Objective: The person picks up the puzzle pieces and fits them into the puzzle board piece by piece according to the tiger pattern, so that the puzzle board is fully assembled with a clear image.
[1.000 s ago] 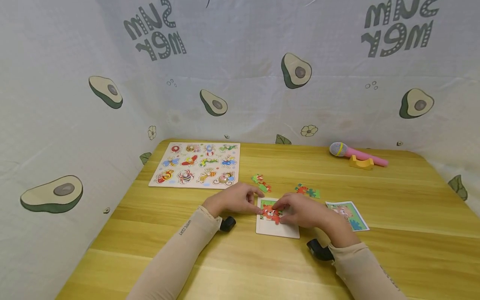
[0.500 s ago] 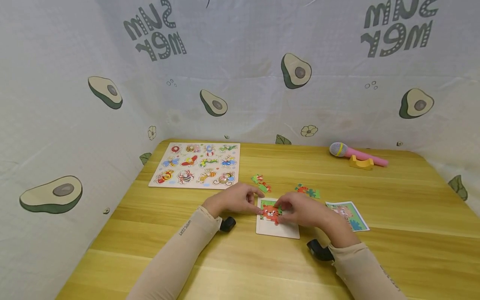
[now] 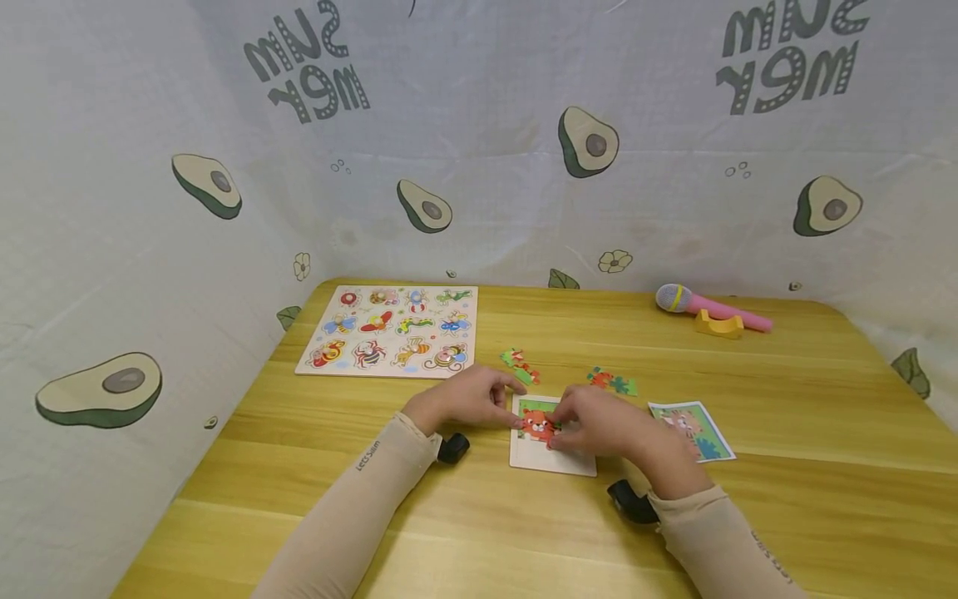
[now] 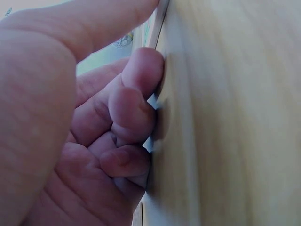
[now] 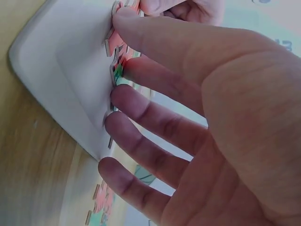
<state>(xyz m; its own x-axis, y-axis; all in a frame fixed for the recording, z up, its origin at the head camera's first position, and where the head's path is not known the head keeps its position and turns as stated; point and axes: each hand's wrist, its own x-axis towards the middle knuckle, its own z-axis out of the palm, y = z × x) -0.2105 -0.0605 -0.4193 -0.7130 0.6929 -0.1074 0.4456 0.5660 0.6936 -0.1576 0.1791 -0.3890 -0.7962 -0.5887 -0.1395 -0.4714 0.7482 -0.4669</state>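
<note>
1. Foreground: beige sleeves, the left (image 3: 344, 507) and the right (image 3: 722, 541), extend over a wood-grain table (image 3: 449, 532); a black device (image 3: 632, 502) sits at the right wrist and another (image 3: 452, 448) at the left.
2. Left hand (image 3: 470, 397): thumb and forefinger stand apart, touching the left side of the puzzle tray (image 3: 535, 455); the remaining fingers curl loosely beside it. Whether the hand grips the tray cannot be told.
3. Right hand (image 3: 609, 423): fingers spread over the tray's right half, the thumb tip resting on an orange piece and the forefinger touching the upper right of the picture.
4. Tiger puzzle pieces (image 3: 537, 426): these lie on the upper part of the pale tray, between the two hands; the tray's lower part is bare.
5. Picture card (image 3: 702, 431): flat on the table, right of the tray, partly hidden by the right hand.
6. Loose pieces: one group (image 3: 527, 376) lies just beyond the tray's upper left, a second group (image 3: 619, 385) beyond its upper right.
7. Bug puzzle board (image 3: 389, 331): far left, filled with coloured figures.
8. Toy microphone (image 3: 737, 316): far right, pink-handled, just behind a yellow cradle (image 3: 718, 326).
9. Background: avocado-print cloth (image 3: 479, 125).
</note>
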